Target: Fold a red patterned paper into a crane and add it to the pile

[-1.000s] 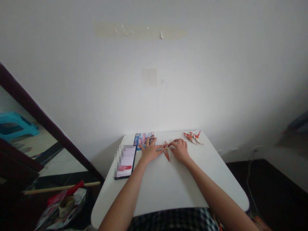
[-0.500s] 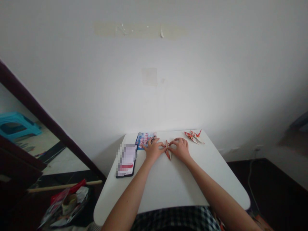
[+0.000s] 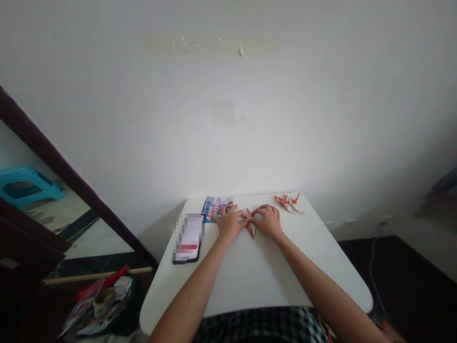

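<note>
Pale wall (image 3: 321, 119) fills most of my head view, with a yellowed strip (image 3: 209, 45) high on it and a white table (image 3: 264, 271) standing against its foot. Near the table's far edge, around the middle, lies the folded paper piece (image 3: 251, 230), red and white, narrow, its point towards the near side. I have my left hand (image 3: 228, 221) on its left side, thumb and forefinger drawn together in a pinch on the paper, the other fingers spread over a printed sheet (image 3: 211, 209). My right hand (image 3: 267, 221) meets it from the right, thumb and forefinger likewise closed on the paper, the remaining fingers curled. How firmly either one grips, I cannot tell. At far right I see more folded red-and-white paper (image 3: 289, 203), apart from my right hand. A phone (image 3: 189, 238), its screen partly pixelated, lies at left, just beside the sheet. On the floor at left I make out a light stick (image 3: 100, 275) and a plastic bag (image 3: 83, 312); farther off is a blue stool (image 3: 30, 186)
</note>
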Tool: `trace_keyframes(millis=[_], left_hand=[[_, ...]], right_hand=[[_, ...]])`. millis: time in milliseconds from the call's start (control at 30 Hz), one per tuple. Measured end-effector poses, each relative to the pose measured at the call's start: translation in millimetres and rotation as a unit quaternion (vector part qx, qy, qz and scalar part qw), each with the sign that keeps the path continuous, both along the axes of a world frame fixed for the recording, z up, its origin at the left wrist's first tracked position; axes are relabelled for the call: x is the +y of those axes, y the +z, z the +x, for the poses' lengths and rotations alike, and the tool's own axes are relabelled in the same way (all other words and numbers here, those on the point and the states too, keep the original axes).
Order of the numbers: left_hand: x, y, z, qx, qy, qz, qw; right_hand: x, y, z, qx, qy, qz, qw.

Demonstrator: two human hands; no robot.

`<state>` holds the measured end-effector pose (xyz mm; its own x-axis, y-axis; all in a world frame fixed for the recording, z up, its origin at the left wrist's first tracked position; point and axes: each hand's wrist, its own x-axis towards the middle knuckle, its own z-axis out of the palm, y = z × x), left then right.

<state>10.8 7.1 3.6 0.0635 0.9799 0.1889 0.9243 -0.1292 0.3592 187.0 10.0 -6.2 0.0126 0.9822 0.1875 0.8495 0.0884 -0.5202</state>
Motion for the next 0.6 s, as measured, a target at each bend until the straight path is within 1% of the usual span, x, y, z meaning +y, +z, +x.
trace_keyframes(millis=[200,367,600], left_hand=[[4,2.6,-5,-0.028,-0.001,-0.043,0.999],[6,5.1,-14,-0.040,-0.023,-0.073,0.996],[7,5.5,-17,-0.027,-0.025,-0.083,0.996]], right_hand=[[3,1.6,6,0.004,0.006,-0.017,1.000],[7,3.3,12,-0.008,0.018,-0.043,0.999],[11,2.5,17,-0.034,0.043,-0.058,0.997]])
